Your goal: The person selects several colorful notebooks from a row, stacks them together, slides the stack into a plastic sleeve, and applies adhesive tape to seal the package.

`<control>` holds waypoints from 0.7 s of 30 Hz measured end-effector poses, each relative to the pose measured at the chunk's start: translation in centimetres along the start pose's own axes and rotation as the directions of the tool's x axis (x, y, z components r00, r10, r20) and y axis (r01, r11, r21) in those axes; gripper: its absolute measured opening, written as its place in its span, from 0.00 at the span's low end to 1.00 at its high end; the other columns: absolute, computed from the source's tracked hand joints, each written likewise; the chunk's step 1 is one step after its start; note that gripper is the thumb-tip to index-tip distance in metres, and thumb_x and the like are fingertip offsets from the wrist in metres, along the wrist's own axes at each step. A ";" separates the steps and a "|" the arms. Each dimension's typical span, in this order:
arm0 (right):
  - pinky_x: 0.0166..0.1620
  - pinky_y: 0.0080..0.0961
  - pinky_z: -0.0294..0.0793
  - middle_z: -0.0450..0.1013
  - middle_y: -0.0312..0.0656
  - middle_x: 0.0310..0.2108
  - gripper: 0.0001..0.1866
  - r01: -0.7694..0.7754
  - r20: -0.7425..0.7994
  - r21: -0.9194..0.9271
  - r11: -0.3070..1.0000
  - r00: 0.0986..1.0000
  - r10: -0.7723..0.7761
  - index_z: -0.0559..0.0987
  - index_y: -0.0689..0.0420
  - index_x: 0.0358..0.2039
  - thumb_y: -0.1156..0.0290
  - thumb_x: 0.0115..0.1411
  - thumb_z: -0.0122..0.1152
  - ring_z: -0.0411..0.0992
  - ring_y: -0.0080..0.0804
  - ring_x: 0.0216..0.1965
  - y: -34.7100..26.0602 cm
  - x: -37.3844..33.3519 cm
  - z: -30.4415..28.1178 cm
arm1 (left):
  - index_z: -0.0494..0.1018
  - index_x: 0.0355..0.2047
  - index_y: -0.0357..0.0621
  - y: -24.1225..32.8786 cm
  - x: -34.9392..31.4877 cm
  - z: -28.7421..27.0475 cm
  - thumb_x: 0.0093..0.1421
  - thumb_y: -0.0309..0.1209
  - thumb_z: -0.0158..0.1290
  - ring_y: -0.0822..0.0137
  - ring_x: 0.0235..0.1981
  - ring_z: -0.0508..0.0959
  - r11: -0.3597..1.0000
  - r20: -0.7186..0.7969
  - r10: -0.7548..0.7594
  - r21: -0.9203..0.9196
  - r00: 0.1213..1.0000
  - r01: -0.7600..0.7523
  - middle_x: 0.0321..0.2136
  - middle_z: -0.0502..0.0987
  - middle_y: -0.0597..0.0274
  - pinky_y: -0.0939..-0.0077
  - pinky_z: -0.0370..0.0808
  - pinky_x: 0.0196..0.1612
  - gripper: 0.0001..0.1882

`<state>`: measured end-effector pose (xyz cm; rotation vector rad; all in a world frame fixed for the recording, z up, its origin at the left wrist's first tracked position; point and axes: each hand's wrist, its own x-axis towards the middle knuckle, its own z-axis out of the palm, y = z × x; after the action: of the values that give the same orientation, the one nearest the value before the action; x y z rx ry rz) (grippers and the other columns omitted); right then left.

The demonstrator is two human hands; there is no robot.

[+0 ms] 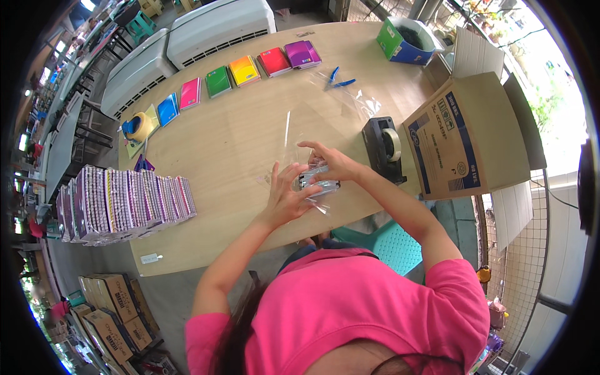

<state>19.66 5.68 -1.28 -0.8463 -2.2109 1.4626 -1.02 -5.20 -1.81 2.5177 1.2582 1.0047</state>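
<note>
Near the front edge of the table, both my hands are on a small silvery-grey pack (320, 181) in clear plastic. My left hand (286, 195) grips its left side, fingers bent over it. From the right, my right hand (334, 165) closes on its upper and right side, with the index finger raised. Shiny loose plastic sticks out below the pack. My fingers cover much of it, so its exact kind does not show. Beyond my hands lies a clear plastic sheet (312, 128). A black tape dispenser (377, 150) stands to the right of my right hand.
Small colourful notebooks (219, 82) line the far edge. Blue-handled cutters (339, 79) lie beyond my hands, near a green-and-blue box (406, 42). An open carton (459, 140) stands at right. Stacked spiral notebooks (128, 203) and a tape roll (139, 127) are at left.
</note>
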 end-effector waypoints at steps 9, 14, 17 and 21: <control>0.47 0.32 0.73 0.75 0.43 0.33 0.46 -0.029 -0.079 0.051 0.998 0.996 0.033 0.59 0.50 0.64 0.73 0.45 0.73 0.76 0.37 0.40 1.2 0.4 0.2 | 0.75 0.26 0.46 0.4 1.3 3.8 0.48 0.28 0.67 0.53 0.53 0.71 0.848 -0.109 -0.356 -0.454 0.928 0.273 0.56 0.62 0.49 0.60 0.69 0.55 0.10; 0.47 0.32 0.73 0.75 0.48 0.40 0.47 -0.080 -0.039 0.070 0.994 0.996 0.083 0.58 0.50 0.65 0.66 0.47 0.74 0.75 0.38 0.44 1.2 0.9 0.3 | 0.67 0.44 0.41 -0.2 2.1 4.5 0.39 0.20 0.69 0.65 0.42 0.76 0.402 0.071 -0.671 -0.801 0.738 0.442 0.44 0.71 0.57 0.69 0.74 0.45 0.32; 0.51 0.34 0.72 0.71 0.49 0.50 0.45 0.087 -0.223 0.663 0.743 0.971 0.086 0.58 0.53 0.65 0.63 0.50 0.73 0.71 0.37 0.51 3.9 0.2 -0.6 | 0.57 0.55 0.39 -0.1 3.6 4.2 0.35 0.17 0.69 0.70 0.37 0.75 0.225 0.255 -0.699 -0.808 0.668 0.544 0.34 0.72 0.65 0.72 0.75 0.41 0.46; 0.51 0.27 0.73 0.71 0.42 0.51 0.32 -0.121 -0.132 0.167 0.979 0.981 0.144 0.72 0.57 0.57 0.73 0.50 0.71 0.71 0.31 0.50 0.1 -1.1 -1.1 | 0.59 0.59 0.40 -1.8 2.5 3.8 0.35 0.15 0.69 0.73 0.35 0.75 0.191 0.292 -0.698 -0.804 0.654 0.564 0.31 0.72 0.67 0.76 0.75 0.40 0.49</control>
<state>21.15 5.78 -0.90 -1.0278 -1.9386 1.5614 1.30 -1.56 -4.19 0.9671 1.1939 1.1437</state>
